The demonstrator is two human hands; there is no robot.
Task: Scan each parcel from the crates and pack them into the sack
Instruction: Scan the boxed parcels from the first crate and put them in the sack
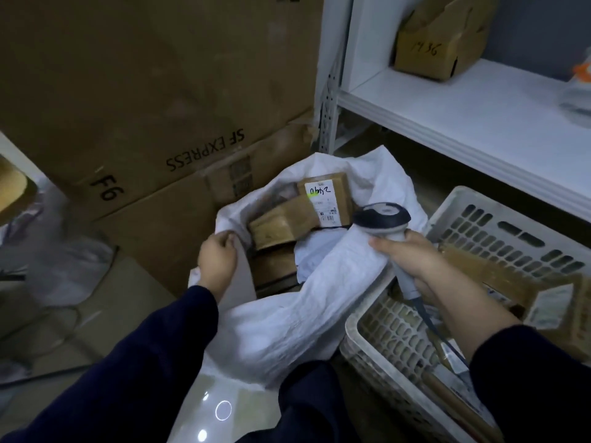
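A white woven sack (287,314) stands open in the middle of the view. Inside it lie brown cardboard parcels; the top parcel (323,199) bears a white label with handwriting. My left hand (217,260) grips the sack's left rim. My right hand (412,260) holds a grey barcode scanner (383,222) by its handle over the sack's right rim, its cable trailing down past my wrist. A whitish plastic crate (499,228) at the right holds more brown parcels (524,292).
Large SF Express cardboard boxes (153,123) are stacked behind the sack at the left. A white metal shelf (463,113) at the upper right carries a torn cardboard box (438,43). Plastic bags (64,266) lie on the floor at the left.
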